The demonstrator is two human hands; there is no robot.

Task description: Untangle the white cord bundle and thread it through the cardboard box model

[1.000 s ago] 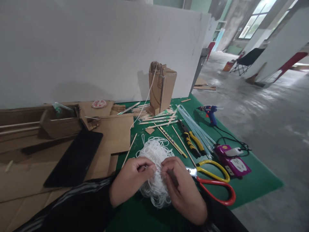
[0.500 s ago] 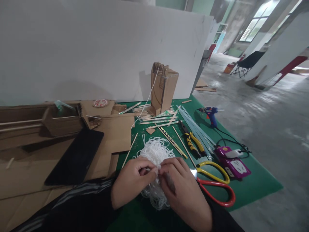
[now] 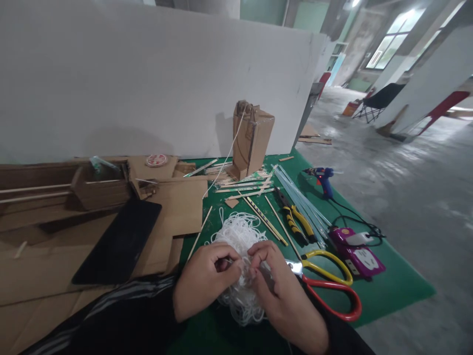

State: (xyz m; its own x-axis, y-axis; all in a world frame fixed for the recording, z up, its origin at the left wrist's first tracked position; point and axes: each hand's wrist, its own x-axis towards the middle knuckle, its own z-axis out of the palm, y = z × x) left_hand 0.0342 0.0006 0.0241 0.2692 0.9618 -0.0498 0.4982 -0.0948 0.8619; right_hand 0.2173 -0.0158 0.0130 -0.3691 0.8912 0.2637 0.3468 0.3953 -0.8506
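Observation:
A loose, tangled heap of white string point(image 3: 242, 228) lies on the green tabletop, partly covered by both hands. My left hand point(image 3: 210, 271) is closed in a pinch over the heap, thumb against curled fingers, with a bit of white string at the fingertips. Just beside it, my right hand point(image 3: 275, 281) also pinches, thumb and forefinger close together; the string there is hard to make out against the heap. A small gap separates the two sets of fingertips. Behind them stands a cardboard tower point(image 3: 251, 140), a white string hanging from its top down to the table.
Right of the heap lie large scissors point(image 3: 328, 283), yellow-and-black pliers point(image 3: 293, 217), clear glue sticks point(image 3: 301, 202), a blue glue gun point(image 3: 323, 180) and a purple power strip point(image 3: 358, 254). Thin wooden sticks point(image 3: 244, 185) surround the tower's foot. Cardboard point(image 3: 181, 207) and a black tablet-like slab point(image 3: 118, 241) lie left.
My fingertips have parted slightly; the right hand has drawn a little to the right. The whole view has shifted slightly.

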